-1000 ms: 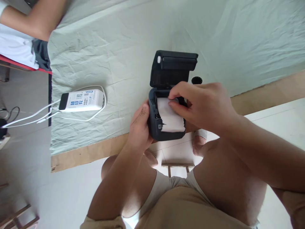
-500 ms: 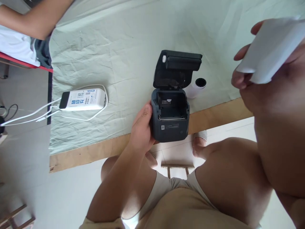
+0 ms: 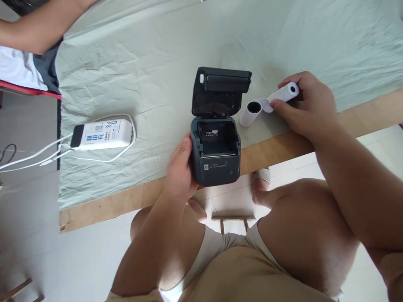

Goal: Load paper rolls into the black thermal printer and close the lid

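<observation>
My left hand (image 3: 180,167) grips the left side of a dark portable label printer (image 3: 216,170) at the table's front edge. The printer's lid (image 3: 221,90) stands raised, and its paper bay shows no roll. In my right hand (image 3: 310,102) is a white paper roll (image 3: 281,93), lying sideways with a dark core hole at its end and a short loose flap at its left. The fingers close round its far and near sides. A second white roll (image 3: 248,116) with a dark, ridged round end stands between the printer and my right hand.
A white power bank (image 3: 105,134) with several white cables lies on the green tablecloth (image 3: 151,84) at the left. Another person's arm (image 3: 47,29) reaches in at the upper left. The table's bare wooden edge (image 3: 110,201) runs along the front, above a small wooden stool (image 3: 233,218).
My right hand has come down and left from the upper right with the paper roll, now beside the standing roll. My left hand keeps hold of the open printer.
</observation>
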The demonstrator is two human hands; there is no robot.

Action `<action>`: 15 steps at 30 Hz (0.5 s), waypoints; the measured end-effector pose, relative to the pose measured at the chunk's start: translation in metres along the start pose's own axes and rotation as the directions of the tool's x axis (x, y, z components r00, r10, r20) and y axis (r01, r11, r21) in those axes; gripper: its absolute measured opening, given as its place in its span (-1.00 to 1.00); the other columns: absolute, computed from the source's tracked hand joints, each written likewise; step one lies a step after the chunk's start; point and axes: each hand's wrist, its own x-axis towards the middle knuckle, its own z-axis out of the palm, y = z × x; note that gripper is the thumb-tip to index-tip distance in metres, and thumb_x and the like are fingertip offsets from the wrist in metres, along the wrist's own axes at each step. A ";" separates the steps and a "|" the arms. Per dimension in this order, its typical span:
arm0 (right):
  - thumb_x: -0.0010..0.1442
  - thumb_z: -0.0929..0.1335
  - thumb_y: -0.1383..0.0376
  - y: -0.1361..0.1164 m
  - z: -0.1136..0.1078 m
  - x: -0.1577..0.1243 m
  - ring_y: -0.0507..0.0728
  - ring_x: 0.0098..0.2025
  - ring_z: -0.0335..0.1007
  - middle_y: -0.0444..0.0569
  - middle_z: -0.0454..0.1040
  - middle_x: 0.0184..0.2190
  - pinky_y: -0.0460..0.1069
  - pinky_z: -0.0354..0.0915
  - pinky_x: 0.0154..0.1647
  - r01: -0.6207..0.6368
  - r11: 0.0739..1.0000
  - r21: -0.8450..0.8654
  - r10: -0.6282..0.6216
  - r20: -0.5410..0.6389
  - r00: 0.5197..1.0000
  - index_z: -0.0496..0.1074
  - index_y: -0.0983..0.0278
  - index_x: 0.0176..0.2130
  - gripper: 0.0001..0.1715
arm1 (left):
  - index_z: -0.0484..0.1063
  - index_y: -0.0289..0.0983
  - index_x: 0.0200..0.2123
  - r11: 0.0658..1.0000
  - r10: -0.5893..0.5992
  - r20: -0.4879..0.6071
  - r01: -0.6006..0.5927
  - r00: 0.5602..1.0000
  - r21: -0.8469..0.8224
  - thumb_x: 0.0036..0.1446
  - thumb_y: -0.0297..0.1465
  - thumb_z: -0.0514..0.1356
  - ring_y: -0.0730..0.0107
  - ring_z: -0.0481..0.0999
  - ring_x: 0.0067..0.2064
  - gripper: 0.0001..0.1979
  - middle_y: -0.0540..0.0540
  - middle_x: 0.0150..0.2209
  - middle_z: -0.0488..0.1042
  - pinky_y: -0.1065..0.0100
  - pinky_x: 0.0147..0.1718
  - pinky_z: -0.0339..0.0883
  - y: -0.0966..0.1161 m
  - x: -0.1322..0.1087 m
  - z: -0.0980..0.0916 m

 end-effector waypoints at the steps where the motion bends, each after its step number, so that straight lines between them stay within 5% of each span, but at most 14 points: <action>1: 0.01 0.62 0.35 0.004 0.001 0.001 0.00 -0.40 0.33 -0.13 0.54 -0.36 0.02 0.25 -0.35 -0.017 1.000 0.014 0.017 0.016 1.000 0.59 0.11 -0.13 -0.59 | 0.60 -0.18 -0.22 1.000 -0.004 -0.001 0.004 1.000 -0.013 0.34 -0.07 0.25 0.32 0.69 -0.30 -0.70 0.00 -0.32 0.66 0.34 -0.34 0.60 0.000 0.000 0.000; 4: 0.07 0.60 0.34 0.014 0.005 0.003 -0.02 -0.44 0.28 -0.13 0.57 -0.32 0.01 0.22 -0.38 0.000 1.000 0.005 -0.001 0.046 0.999 0.60 0.07 -0.03 -0.54 | 0.61 -0.18 -0.21 0.999 -0.020 -0.008 0.020 1.000 -0.038 0.35 -0.09 0.25 0.37 0.67 -0.35 -0.71 0.01 -0.34 0.65 0.38 -0.39 0.58 0.001 0.000 0.001; 7: 0.11 0.57 0.36 0.016 0.003 -0.001 0.07 -0.24 0.46 -0.02 0.62 -0.11 0.03 0.34 -0.20 0.170 0.985 -0.005 -0.170 0.009 0.985 0.53 0.05 0.14 -0.38 | 0.62 -0.19 -0.20 1.000 -0.025 -0.023 0.025 0.999 -0.013 0.35 -0.09 0.25 0.35 0.68 -0.34 -0.70 0.00 -0.35 0.65 0.39 -0.40 0.57 0.001 0.000 0.002; 10: 0.10 0.51 0.43 0.002 -0.004 -0.013 0.23 0.07 0.51 0.14 0.58 0.05 0.11 0.37 0.00 0.430 0.890 -0.152 -0.450 -0.140 0.882 0.51 0.14 0.13 -0.40 | 0.62 -0.20 -0.23 1.000 -0.011 -0.029 0.010 1.000 -0.016 0.36 -0.11 0.24 0.38 0.68 -0.33 -0.70 0.00 -0.35 0.65 0.42 -0.38 0.57 0.002 -0.001 0.002; 13: 0.16 0.47 0.39 -0.025 -0.003 -0.031 0.17 -0.21 0.49 0.05 0.57 -0.25 0.08 0.37 -0.18 0.566 0.774 -0.285 -0.626 -0.206 0.752 0.53 0.19 -0.06 -0.68 | 0.63 -0.21 -0.24 0.998 -0.003 -0.002 0.003 1.000 -0.055 0.37 -0.13 0.24 0.42 0.69 -0.31 -0.70 0.01 -0.32 0.66 0.45 -0.32 0.60 0.001 -0.001 0.001; 15: 0.20 0.51 0.22 -0.042 0.004 -0.043 0.11 -0.34 0.44 -0.05 0.53 -0.35 0.05 0.35 -0.28 0.541 0.793 -0.279 -0.592 -0.147 0.792 0.50 0.15 -0.07 -0.70 | 0.64 -0.21 -0.25 0.997 -0.009 0.004 0.009 1.000 -0.073 0.37 -0.14 0.26 0.44 0.69 -0.31 -0.71 0.02 -0.32 0.66 0.47 -0.32 0.60 0.001 0.000 0.001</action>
